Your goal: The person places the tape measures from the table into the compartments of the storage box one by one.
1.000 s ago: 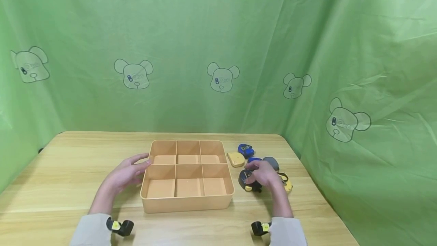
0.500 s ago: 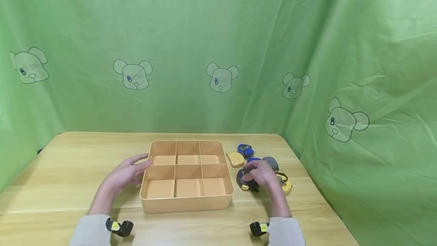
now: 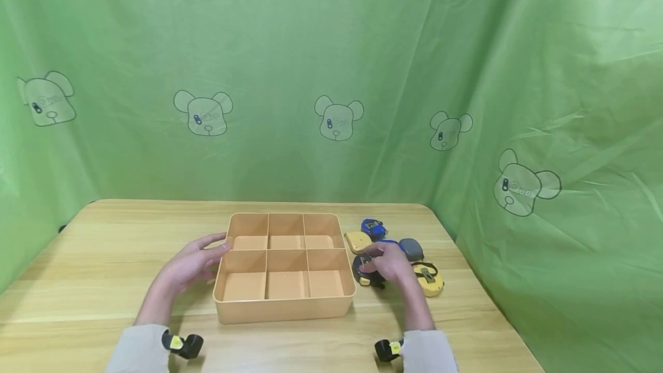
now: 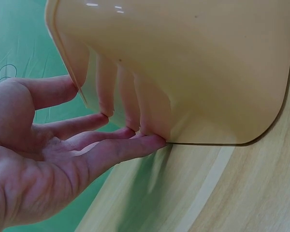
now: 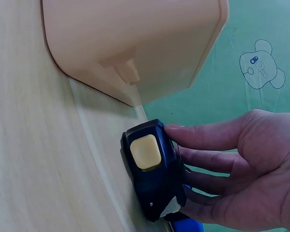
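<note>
In the head view, a tan plastic box (image 3: 285, 308) with six-part dividers sits in the middle of the table. Against its left wall rest the fingertips of my left hand (image 3: 191, 261), with the thumb at the rim; the left wrist view shows these fingers (image 4: 111, 152) fairly straight. Just right of the box, my right hand (image 3: 392, 261) holds a black tape measure (image 5: 154, 181) with a yellow button, thumb and fingers spread across it. Behind that hand lie blue tape measures (image 3: 373, 228), a pale yellow one (image 3: 357, 241), a grey one (image 3: 411, 249) and a yellow one with a strap (image 3: 431, 284).
A wooden table (image 3: 140, 223) extends on both sides of the box. Green curtain (image 3: 274, 154) with bear-head prints hangs behind and to the right. Each sleeve cuff carries a small black camera (image 3: 194, 346).
My right hand has shifted left toward the box, and the black tape measure has moved with it. More of the strapped yellow tape measure now shows. The left hand and box stay put.
</note>
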The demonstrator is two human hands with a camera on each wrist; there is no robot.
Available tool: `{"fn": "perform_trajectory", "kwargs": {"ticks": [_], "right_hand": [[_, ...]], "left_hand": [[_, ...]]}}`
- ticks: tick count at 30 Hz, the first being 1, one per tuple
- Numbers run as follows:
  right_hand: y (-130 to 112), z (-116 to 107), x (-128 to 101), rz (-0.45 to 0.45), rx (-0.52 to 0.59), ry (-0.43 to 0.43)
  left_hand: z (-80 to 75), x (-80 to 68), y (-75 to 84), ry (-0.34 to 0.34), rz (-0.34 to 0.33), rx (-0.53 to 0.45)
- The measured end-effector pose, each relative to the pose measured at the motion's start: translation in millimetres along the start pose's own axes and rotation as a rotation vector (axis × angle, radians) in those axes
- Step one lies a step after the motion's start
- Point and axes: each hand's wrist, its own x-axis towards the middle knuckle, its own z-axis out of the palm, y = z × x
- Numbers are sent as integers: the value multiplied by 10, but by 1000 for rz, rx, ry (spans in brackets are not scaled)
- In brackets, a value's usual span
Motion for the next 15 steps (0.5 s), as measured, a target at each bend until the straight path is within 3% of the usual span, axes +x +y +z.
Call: {"fn": "perform_trajectory", "kwargs": {"ticks": [15], "right_hand": [[-7,-39,-22,31,-18,-112]], "left_hand": [[1,-1,5,-1,1,-1]]}}
